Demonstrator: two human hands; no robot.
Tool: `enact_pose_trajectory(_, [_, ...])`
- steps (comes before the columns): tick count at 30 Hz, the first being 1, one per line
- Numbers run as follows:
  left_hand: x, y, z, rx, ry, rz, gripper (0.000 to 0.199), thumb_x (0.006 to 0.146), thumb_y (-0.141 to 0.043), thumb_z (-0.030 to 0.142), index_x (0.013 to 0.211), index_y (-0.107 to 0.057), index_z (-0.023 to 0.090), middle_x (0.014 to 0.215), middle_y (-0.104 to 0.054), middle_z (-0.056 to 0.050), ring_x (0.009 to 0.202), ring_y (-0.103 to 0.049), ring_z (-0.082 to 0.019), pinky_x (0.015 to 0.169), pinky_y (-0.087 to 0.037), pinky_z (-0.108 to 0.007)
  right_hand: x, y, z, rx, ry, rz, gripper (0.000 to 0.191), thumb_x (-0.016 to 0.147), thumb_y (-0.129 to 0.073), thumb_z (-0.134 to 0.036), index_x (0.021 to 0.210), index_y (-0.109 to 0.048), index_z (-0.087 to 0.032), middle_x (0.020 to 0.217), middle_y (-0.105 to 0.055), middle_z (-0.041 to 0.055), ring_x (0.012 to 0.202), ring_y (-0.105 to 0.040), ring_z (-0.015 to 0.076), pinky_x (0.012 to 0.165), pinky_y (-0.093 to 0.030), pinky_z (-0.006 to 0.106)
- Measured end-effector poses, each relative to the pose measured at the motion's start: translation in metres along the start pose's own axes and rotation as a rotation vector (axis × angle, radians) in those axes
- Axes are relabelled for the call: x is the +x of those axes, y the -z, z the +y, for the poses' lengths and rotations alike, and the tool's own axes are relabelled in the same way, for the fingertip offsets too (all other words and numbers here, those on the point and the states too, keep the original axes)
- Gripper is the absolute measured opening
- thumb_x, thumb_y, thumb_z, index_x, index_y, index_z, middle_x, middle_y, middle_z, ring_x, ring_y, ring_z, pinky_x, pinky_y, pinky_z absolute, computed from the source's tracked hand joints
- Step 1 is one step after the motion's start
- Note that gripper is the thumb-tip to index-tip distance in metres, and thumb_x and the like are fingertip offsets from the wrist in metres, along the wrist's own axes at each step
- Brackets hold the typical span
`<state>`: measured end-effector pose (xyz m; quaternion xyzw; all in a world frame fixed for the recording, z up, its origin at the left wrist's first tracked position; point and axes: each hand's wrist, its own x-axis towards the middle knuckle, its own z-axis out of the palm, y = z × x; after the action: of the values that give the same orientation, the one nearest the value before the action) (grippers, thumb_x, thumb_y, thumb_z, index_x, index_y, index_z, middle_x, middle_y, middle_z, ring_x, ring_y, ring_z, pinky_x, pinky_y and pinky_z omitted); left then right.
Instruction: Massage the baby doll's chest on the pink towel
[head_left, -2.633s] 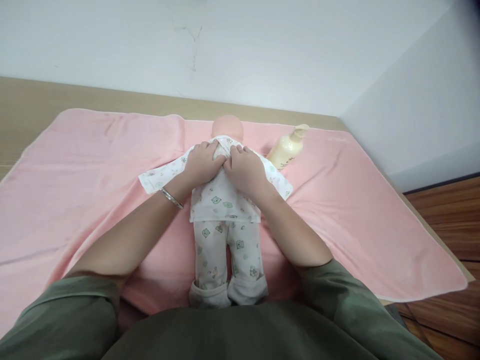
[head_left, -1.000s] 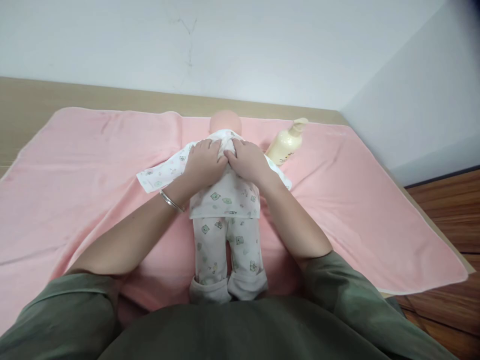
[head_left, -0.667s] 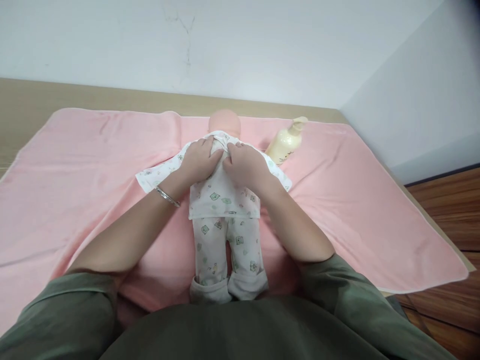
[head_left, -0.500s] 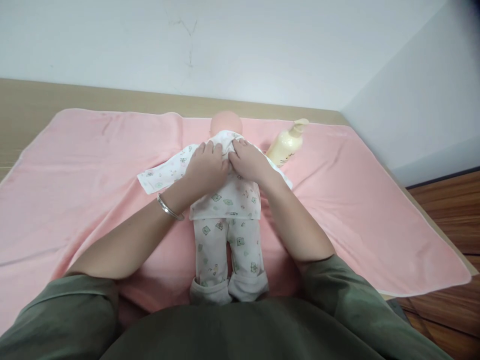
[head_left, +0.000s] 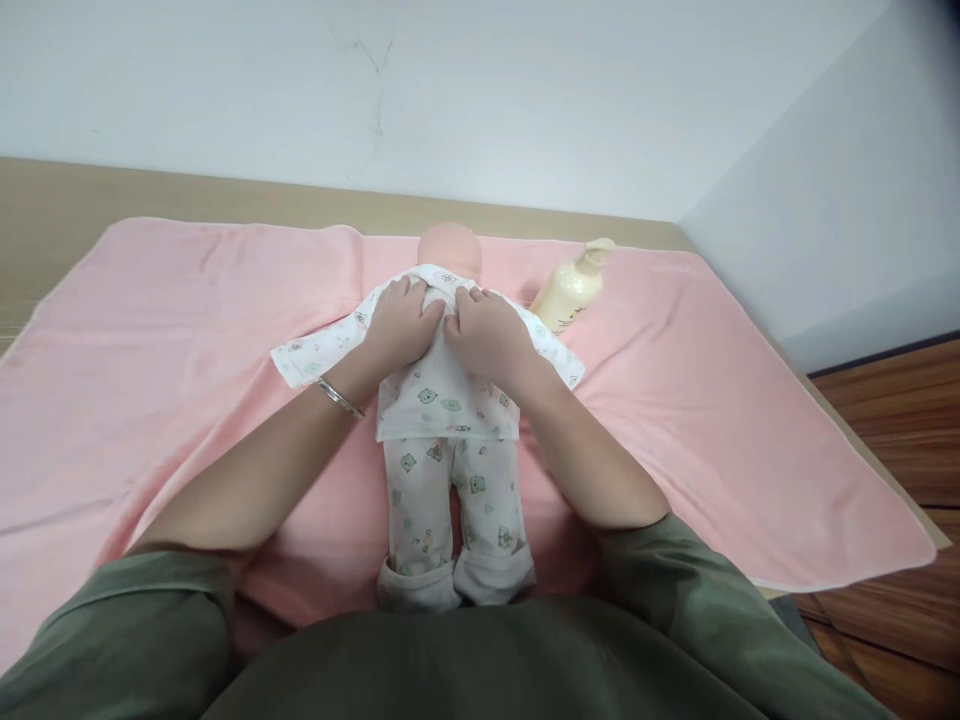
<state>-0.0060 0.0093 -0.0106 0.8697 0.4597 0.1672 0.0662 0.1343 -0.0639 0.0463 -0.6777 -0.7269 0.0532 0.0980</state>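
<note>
The bare left hand (head_left: 401, 322) and bare right hand (head_left: 491, 335) rest on the white printed cloth shirt (head_left: 450, 400), hiding its upper middle. I cannot tell whether either pinches it.

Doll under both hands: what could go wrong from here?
1. The left hand and right hand are on the shirt near its neckline; pulling might drag it over the doll's head.
2. The pump bottle is close to one sleeve, so a tug could knock it.
3. The creased pink blanket may bunch further.
</note>
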Motion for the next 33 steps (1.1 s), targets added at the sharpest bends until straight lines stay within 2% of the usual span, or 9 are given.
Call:
enact_pose_trajectory(3, [-0.002,-0.003,0.005,0.006,0.055,0.049,0.037,0.100,-0.031,0.029,0.108,-0.065,0.017,0.118,-0.065,-0.019,0.121,-0.055,-0.036,0.107,-0.045,-0.053,0.001,0.003,0.000,0.016,-0.003,-0.018,0.039,0.104,-0.031,-0.025,0.122,-0.062,-0.009,0.131,-0.068,0.0226,0.126,-0.060,0.0374,0.108,-0.049,0.049])
enact_pose_trajectory(7, [-0.002,0.003,0.016,-0.107,0.205,0.078,0.045,0.099,-0.032,0.033,0.124,-0.063,0.013,0.118,-0.068,-0.018,0.117,-0.060,-0.032,0.110,-0.047,-0.049,0.015,0.001,0.018,0.134,-0.002,-0.055,0.033,0.100,-0.035,-0.025,0.114,-0.063,-0.015,0.129,-0.068,0.0181,0.121,-0.063,0.0332,0.103,-0.052,0.046])
enact_pose_trajectory(12, [-0.002,0.003,0.018,-0.148,0.210,0.090,0.054,0.099,-0.033,0.034,0.140,-0.060,0.009,0.139,-0.064,-0.018,0.134,-0.055,-0.032,0.123,-0.040,-0.049,0.027,-0.010,0.032,0.177,-0.018,0.002,0.042,0.105,-0.033,-0.040,0.118,-0.064,-0.014,0.134,-0.067,0.0185,0.128,-0.060,0.0337,0.113,-0.047,0.048])
enact_pose_trajectory(17, [-0.002,-0.003,0.015,-0.156,0.203,0.111,0.054,0.098,-0.034,0.035,0.136,-0.063,0.011,0.138,-0.066,-0.016,0.133,-0.057,-0.031,0.123,-0.041,-0.048,0.026,-0.017,0.029,0.118,-0.043,0.055,0.044,0.106,-0.034,-0.039,0.122,-0.064,-0.011,0.140,-0.065,0.0208,0.133,-0.058,0.0346,0.118,-0.042,0.050])
enact_pose_trajectory(20, [-0.002,0.005,0.015,-0.120,0.187,0.088,0.055,0.100,-0.031,0.034,0.140,-0.060,0.009,0.140,-0.064,-0.018,0.135,-0.055,-0.031,0.123,-0.040,-0.049,0.026,-0.018,0.028,0.116,-0.039,0.063,0.044,0.106,-0.033,-0.038,0.122,-0.064,-0.010,0.140,-0.065,0.0213,0.132,-0.058,0.0344,0.118,-0.042,0.049])
enact_pose_trajectory(22, [-0.003,0.019,0.016,-0.096,0.146,-0.015,0.053,0.099,-0.032,0.034,0.138,-0.060,0.009,0.138,-0.064,-0.020,0.132,-0.057,-0.033,0.120,-0.043,-0.050,0.026,-0.019,0.028,0.121,-0.035,0.066,0.045,0.106,-0.033,-0.038,0.121,-0.064,-0.010,0.137,-0.066,0.0212,0.129,-0.059,0.0348,0.117,-0.042,0.049])
enact_pose_trajectory(26, [-0.007,0.050,0.023,-0.086,0.087,-0.241,0.036,0.095,-0.039,0.032,0.113,-0.066,0.015,0.124,-0.066,-0.017,0.118,-0.063,-0.034,0.105,-0.052,-0.050,0.027,-0.018,0.031,0.129,-0.017,0.049,0.048,0.107,-0.033,-0.039,0.127,-0.063,-0.008,0.135,-0.067,0.0214,0.128,-0.059,0.0369,0.115,-0.044,0.051])
enact_pose_trajectory(29, [-0.009,0.054,0.027,-0.045,0.054,-0.229,0.033,0.096,-0.037,0.028,0.108,-0.064,0.015,0.122,-0.065,-0.018,0.116,-0.062,-0.033,0.105,-0.051,-0.049,0.026,-0.016,0.031,0.105,-0.002,0.021,0.052,0.108,-0.030,-0.039,0.133,-0.060,-0.004,0.141,-0.064,0.0237,0.132,-0.058,0.0379,0.116,-0.043,0.051])
enact_pose_trajectory(33, [-0.004,0.033,0.020,0.035,-0.018,-0.153,0.037,0.098,-0.031,0.025,0.107,-0.065,0.012,0.118,-0.066,-0.021,0.118,-0.060,-0.034,0.107,-0.047,-0.051,0.022,-0.010,0.026,0.025,0.010,0.000,0.052,0.109,-0.027,-0.037,0.132,-0.060,-0.004,0.135,-0.068,0.0235,0.127,-0.061,0.0377,0.111,-0.045,0.049])
